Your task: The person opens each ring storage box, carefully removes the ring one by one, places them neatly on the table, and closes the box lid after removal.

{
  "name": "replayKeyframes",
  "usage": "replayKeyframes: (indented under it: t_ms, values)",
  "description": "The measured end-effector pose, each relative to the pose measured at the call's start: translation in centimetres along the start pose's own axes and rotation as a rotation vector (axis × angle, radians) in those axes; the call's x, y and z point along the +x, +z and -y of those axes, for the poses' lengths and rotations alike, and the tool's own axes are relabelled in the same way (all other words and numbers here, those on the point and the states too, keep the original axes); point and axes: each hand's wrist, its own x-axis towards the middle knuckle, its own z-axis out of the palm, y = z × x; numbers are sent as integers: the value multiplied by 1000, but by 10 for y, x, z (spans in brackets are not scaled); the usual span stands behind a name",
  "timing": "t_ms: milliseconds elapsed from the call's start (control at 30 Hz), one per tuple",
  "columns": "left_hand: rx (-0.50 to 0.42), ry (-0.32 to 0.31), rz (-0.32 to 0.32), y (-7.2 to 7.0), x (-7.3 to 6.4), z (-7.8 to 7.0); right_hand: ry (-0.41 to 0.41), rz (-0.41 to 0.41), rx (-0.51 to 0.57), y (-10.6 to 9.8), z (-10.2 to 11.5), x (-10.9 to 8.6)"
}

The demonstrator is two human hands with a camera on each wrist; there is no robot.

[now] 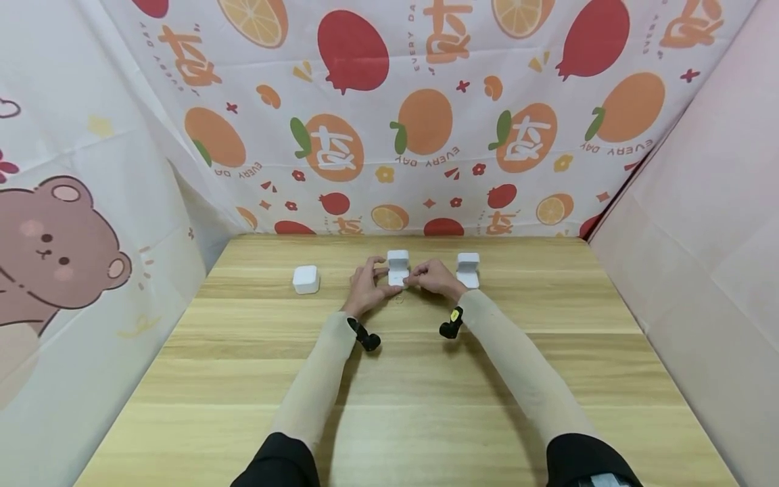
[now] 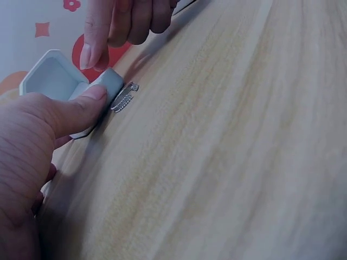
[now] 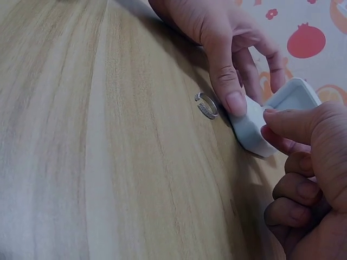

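Note:
A white ring box (image 1: 398, 260) stands with its lid up near the back of the table. My left hand (image 1: 366, 289) holds it from the left, thumb (image 2: 87, 103) across its front and the other fingers behind. At the box's right side, my right hand (image 1: 433, 277) has its fingers curled, with thumb (image 3: 287, 123) and index fingertips close together at the opening. Nothing shows between those tips. A silver open-ended ring (image 3: 207, 105) set with small stones lies on the wood just in front of the box; the left wrist view shows this ring (image 2: 124, 97) too.
Farther right stands another white ring box (image 1: 468, 270), its lid raised. A closed white box (image 1: 306, 279) sits to the left. The wooden table (image 1: 414, 406) meets a fruit-patterned cloth (image 1: 377, 135) at its back edge.

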Motion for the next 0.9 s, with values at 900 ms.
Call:
replayKeyframes:
  t_ms: [900]
  values:
    - [-33, -24, -26, 1, -4, 1, 6, -21, 17, -5, 8, 2]
